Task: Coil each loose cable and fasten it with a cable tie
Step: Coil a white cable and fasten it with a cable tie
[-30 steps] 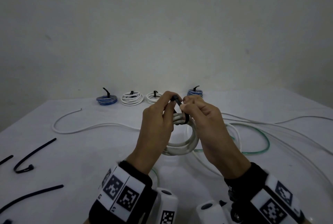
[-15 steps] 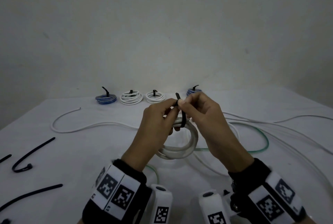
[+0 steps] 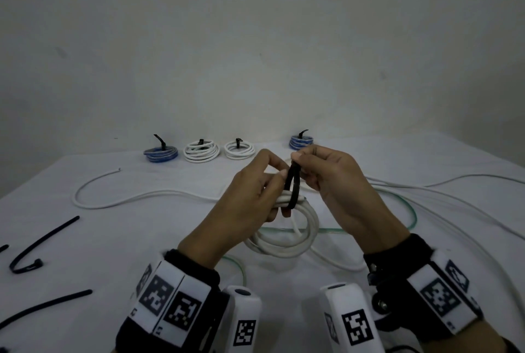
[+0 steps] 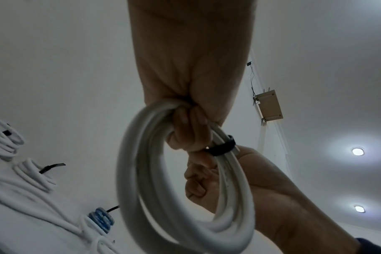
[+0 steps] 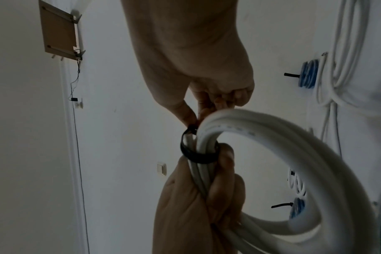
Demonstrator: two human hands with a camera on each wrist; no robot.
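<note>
A coil of white cable hangs in the air over the table's middle. My left hand grips the coil's top strands, fingers curled round them. A black cable tie loops round those strands beside the left fingers. My right hand pinches the top of the tie between thumb and fingertips. In the right wrist view the tie sits loosely round the white strands, with a gap on one side. The tie's tail is hidden in the right hand.
Several tied coils stand along the back edge: blue, white, white, blue. A loose white cable and a green one trail across the table. Spare black ties lie at the left.
The right hand has moved up and right with the tie's end, so the tie's loop now shows between the hands. The left hand keeps its grip on the coil.
</note>
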